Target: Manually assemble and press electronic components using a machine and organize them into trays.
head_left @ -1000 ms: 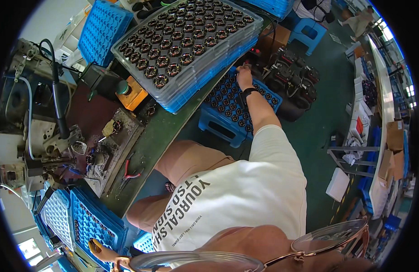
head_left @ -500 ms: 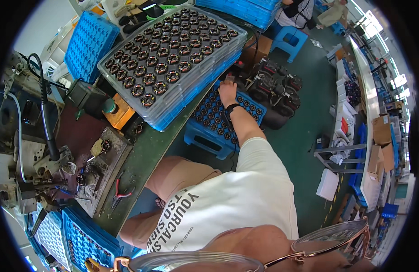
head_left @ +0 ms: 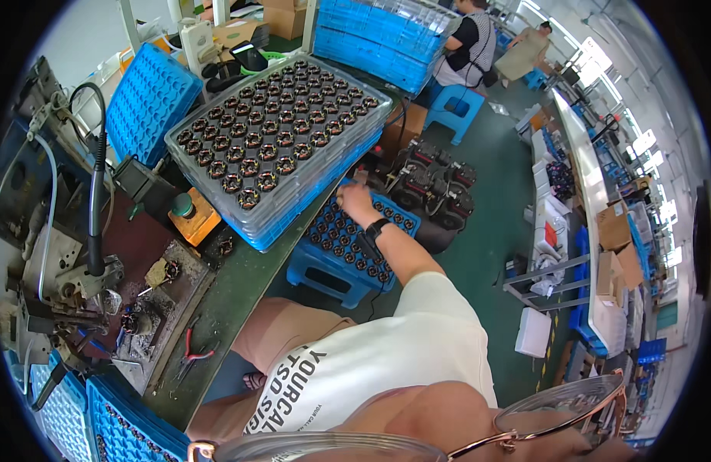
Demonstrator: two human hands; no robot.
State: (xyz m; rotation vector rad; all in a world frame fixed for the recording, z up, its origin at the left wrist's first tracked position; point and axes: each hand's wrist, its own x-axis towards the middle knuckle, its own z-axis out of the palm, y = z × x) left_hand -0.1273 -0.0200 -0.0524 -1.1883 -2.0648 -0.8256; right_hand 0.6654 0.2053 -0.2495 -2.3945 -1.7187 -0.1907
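Observation:
My right hand (head_left: 358, 203), with a dark band on its wrist, reaches down to the far edge of a blue tray (head_left: 328, 255). Its fingers are bent and close together; whatever they hold, if anything, is too small to make out. Rows of small round wire-wound cores (head_left: 346, 240) fill that tray, which rests on a blue plastic stool (head_left: 317, 281). My left hand is out of sight. On the bench to the left, a stack of clear and blue trays (head_left: 248, 215) carries more wound cores (head_left: 268, 182) in its top layer.
Red-handled pliers (head_left: 191, 346) lie on the green bench edge (head_left: 240, 289). A soldering-type tool (head_left: 96, 223) stands at far left, near an orange block (head_left: 197, 218). Dark machinery (head_left: 432, 185) sits on the floor beyond the stool. Two people work farther back.
The view has shifted, so the bench and stool appear lower and farther left. My right hand stays at the tray's far edge. Fingertips at the lower left edge have left the view.

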